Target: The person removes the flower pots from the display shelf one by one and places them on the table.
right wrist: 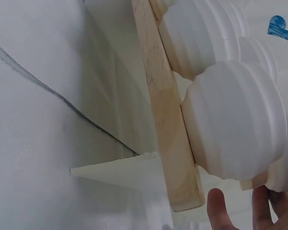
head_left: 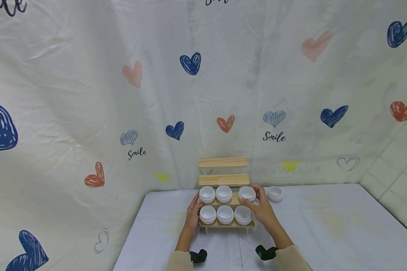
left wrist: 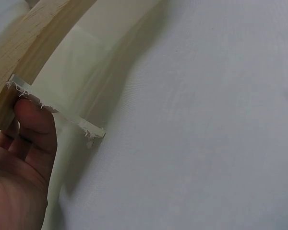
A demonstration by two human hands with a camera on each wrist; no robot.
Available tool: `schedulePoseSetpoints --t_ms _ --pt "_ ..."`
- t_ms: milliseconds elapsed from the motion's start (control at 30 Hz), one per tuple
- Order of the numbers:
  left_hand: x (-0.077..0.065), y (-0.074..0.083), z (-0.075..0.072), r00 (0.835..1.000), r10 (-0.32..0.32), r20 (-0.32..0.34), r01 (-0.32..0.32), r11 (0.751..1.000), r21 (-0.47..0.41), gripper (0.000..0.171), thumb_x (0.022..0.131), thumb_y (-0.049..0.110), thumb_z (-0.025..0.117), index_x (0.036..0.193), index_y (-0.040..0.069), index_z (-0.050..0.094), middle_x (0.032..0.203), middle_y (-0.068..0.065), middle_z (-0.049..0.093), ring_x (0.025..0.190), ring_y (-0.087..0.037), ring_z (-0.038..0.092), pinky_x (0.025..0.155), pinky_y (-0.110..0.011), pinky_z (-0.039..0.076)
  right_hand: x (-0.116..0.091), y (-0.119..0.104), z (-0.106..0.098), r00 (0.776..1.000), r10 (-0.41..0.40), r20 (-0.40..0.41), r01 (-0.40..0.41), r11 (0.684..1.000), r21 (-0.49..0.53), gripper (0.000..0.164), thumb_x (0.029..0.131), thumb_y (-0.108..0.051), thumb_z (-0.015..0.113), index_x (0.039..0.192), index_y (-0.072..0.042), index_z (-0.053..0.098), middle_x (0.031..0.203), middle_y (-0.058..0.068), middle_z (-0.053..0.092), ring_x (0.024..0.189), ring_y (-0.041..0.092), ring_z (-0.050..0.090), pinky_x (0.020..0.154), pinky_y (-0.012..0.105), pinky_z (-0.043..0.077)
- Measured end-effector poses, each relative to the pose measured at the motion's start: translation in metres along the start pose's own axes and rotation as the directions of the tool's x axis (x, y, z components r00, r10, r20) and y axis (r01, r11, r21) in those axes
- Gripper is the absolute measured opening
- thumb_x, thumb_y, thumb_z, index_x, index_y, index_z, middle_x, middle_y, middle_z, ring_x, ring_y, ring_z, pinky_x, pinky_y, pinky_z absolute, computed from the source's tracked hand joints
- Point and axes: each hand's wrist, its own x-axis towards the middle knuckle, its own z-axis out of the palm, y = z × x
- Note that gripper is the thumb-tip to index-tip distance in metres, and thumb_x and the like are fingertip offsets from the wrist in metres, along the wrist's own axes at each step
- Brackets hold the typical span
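A tiered stand (head_left: pixel 224 180) with light wooden boards and pale end supports stands on the table near the curtain. My left hand (head_left: pixel 191 218) grips its left side; in the left wrist view the thumb (left wrist: pixel 36 117) presses by a rough-edged white support under a wooden board (left wrist: pixel 36 38). On the second board from the bottom, my right hand (head_left: pixel 265 211) holds a small white bowl (head_left: pixel 247 192) at the right end, fingers behind and thumb in front. Two more bowls (head_left: pixel 215 194) sit left of it. Three bowls (head_left: pixel 225 213) line the lowest board, ribbed-sided in the right wrist view.
Another white bowl (head_left: pixel 274 193) is on the table right of the stand, just beyond my right hand. A white cloth (head_left: pixel 325 226) covers the table. Behind it hangs a heart-printed curtain (head_left: pixel 230 94), and a tiled wall (head_left: pixel 397 162) runs along the right.
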Motion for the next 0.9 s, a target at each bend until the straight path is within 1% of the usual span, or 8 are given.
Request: schedulePoseSetpoints --t_ms 133,233,333,400,567,733,800,900 --pt "-0.001 0.001 0.000 1.000 0.010 0.008 -0.010 1.000 0.005 0.060 0.100 0.020 0.044 0.160 0.024 0.037 0.163 -0.008 0.039 0.150 -0.029 0.031 0.118 -0.049 0.026 -0.001 0.001 0.000 1.000 0.008 -0.012 -0.008 1.000 0.022 0.072 0.094 -0.019 0.075 0.149 -0.008 0.030 0.154 0.020 0.043 0.148 0.033 0.032 0.122 0.058 0.020" --pt "0.000 0.000 -0.001 1.000 0.009 0.004 -0.009 1.000 0.009 0.060 0.099 0.021 0.046 0.159 0.025 0.038 0.163 -0.007 0.040 0.149 -0.029 0.032 0.118 -0.049 0.026 0.002 0.009 0.002 1.000 -0.011 -0.026 0.011 1.000 0.029 0.074 0.093 -0.022 0.075 0.150 -0.009 0.029 0.155 0.020 0.043 0.148 0.032 0.033 0.122 0.058 0.020" --pt "0.001 -0.002 -0.001 1.000 0.008 0.003 -0.008 1.000 0.003 0.061 0.099 0.021 0.046 0.159 0.026 0.039 0.163 -0.006 0.040 0.150 -0.029 0.032 0.118 -0.049 0.026 0.001 0.010 0.003 0.999 -0.028 -0.034 0.029 0.999 0.040 0.075 0.093 -0.024 0.075 0.150 -0.010 0.029 0.155 0.020 0.043 0.147 0.031 0.034 0.123 0.058 0.020" --pt "0.001 -0.002 -0.001 1.000 0.006 0.001 -0.006 1.000 -0.007 0.061 0.099 0.021 0.046 0.159 0.026 0.039 0.163 -0.006 0.040 0.151 -0.029 0.031 0.120 -0.051 0.024 0.000 0.010 0.003 0.999 -0.036 -0.038 0.038 0.998 0.049 0.075 0.093 -0.024 0.075 0.150 -0.010 0.029 0.154 0.020 0.044 0.145 0.031 0.036 0.122 0.057 0.022" --pt "0.001 -0.002 -0.001 1.000 0.016 0.008 -0.016 1.000 -0.006 0.062 0.099 0.020 0.045 0.160 0.022 0.036 0.165 -0.009 0.037 0.153 -0.032 0.027 0.123 -0.057 0.019 -0.001 0.009 0.003 0.998 -0.037 -0.042 0.039 0.998 0.053 0.074 0.095 -0.022 0.074 0.151 -0.010 0.028 0.153 0.019 0.045 0.142 0.028 0.039 0.120 0.052 0.028" --pt "0.000 -0.001 -0.001 1.000 0.008 0.006 -0.008 1.000 -0.018 0.062 0.099 0.020 0.046 0.160 0.024 0.037 0.165 -0.006 0.037 0.154 -0.031 0.026 0.124 -0.056 0.017 0.000 0.012 0.002 0.999 -0.038 -0.036 0.040 0.998 0.049 0.074 0.096 -0.023 0.072 0.153 -0.010 0.026 0.154 0.018 0.045 0.142 0.026 0.040 0.118 0.049 0.030" --pt "-0.001 0.000 0.000 1.000 0.002 0.007 -0.002 1.000 -0.020 0.061 0.099 0.020 0.046 0.160 0.025 0.037 0.165 -0.005 0.037 0.154 -0.030 0.025 0.124 -0.056 0.017 0.000 0.011 0.002 0.998 -0.040 -0.042 0.042 0.998 0.053 0.074 0.095 -0.023 0.073 0.152 -0.010 0.028 0.153 0.019 0.047 0.139 0.024 0.041 0.116 0.043 0.033" --pt "-0.002 0.002 0.000 1.000 0.004 0.011 -0.004 1.000 -0.015 0.062 0.099 0.020 0.045 0.160 0.024 0.036 0.165 -0.007 0.036 0.154 -0.032 0.026 0.123 -0.057 0.018 0.000 0.010 0.001 0.998 -0.033 -0.055 0.038 0.997 0.074 0.073 0.094 -0.021 0.074 0.151 -0.010 0.030 0.150 0.018 0.051 0.132 0.016 0.045 0.107 0.028 0.041"
